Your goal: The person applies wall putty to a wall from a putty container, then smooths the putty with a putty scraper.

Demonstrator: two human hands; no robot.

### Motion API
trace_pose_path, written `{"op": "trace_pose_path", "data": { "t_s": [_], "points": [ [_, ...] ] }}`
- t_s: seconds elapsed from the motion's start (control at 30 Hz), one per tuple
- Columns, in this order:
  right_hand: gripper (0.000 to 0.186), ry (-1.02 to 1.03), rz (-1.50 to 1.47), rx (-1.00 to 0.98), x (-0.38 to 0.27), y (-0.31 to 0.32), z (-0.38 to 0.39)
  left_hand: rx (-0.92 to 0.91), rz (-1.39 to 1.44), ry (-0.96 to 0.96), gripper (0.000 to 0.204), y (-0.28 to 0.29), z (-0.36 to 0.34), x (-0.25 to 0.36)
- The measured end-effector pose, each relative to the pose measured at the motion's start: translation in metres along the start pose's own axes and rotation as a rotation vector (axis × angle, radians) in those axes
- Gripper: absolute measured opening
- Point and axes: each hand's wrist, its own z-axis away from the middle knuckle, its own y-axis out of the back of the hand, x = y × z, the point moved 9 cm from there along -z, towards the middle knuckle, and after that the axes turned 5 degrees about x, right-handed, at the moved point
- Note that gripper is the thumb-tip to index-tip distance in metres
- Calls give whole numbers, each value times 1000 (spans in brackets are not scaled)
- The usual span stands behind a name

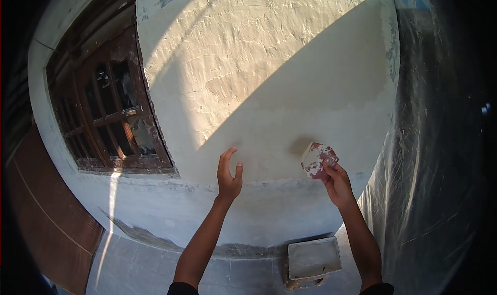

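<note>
Even Pressure, Shallow Angle

Right of the window (123, 112), the left hand (227, 180) is spread and empty before the wall (269, 134), best held clear of it. Farther right, toward the wall's right edge, a smeared red-and-white spreader (315, 159) is pinched near its lower right corner by the right hand (339, 185); wall contact is unclear. Loading the spreader's whole edge evenly should leave fewer ridges.

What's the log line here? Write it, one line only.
left hand: open, empty | right hand: holding white-smeared red flat tool | plastered wall: partly sunlit | wooden window: at left
</note>
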Motion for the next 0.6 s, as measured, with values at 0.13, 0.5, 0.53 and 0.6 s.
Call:
{"op": "trace_pose_path", "data": {
  "t_s": [0.13, 0.5, 0.53, 0.6],
  "points": [
    [26, 63, 52, -4, -11, -41, -10, 62, -61, -88, 42, 27, -36, 4],
    [28, 524, 533, -133, -34, -222, -17, 208, -186, -323, 47, 104, -139, -20],
    [26, 613, 491, -130, -26, -234, -24, 203, -170, -333, 47, 108, -146, -24],
    [26, 777, 679, -83, -29, -268, -21, 172, -186, -390, 48, 113, -161, -31]
  ]
}}
